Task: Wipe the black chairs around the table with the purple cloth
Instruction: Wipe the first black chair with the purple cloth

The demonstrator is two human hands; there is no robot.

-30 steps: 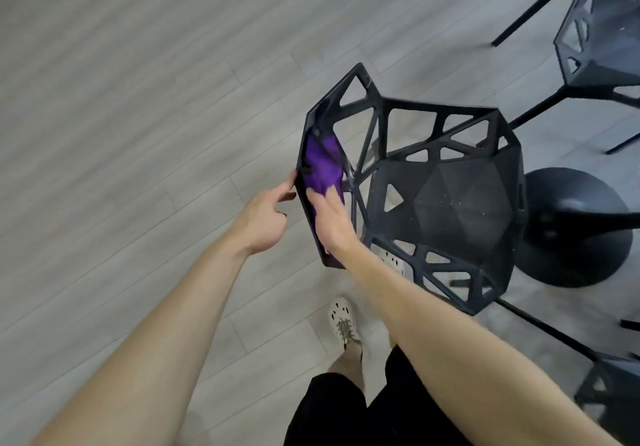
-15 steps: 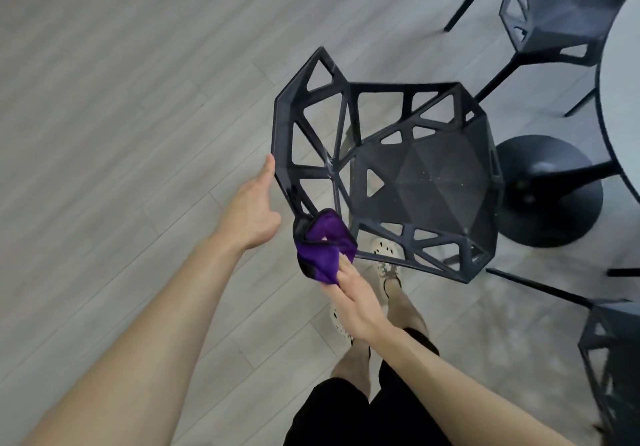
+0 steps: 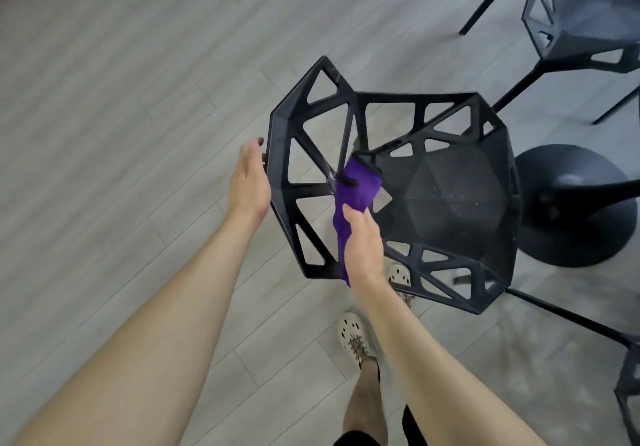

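Purple cloth [image 3: 358, 191] sits bunched on the lattice back of the nearest black chair [image 3: 450, 203], close to where back meets seat. The right hand [image 3: 362, 243] is curled round its lower end. The left hand [image 3: 249, 182] lies with fingers straight, flat against the outer rim of that chair's back. A second black chair [image 3: 581, 15] stands beyond, near the table's round black base [image 3: 581, 237], on the grey plank floor [image 3: 104, 99].

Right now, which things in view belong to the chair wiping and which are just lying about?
Job: purple cloth, gripped by the right hand; black chair it lies against, left hand resting on its backrest edge; second black chair top right.
Not the job: round black table base; light shoes; grey plank floor.
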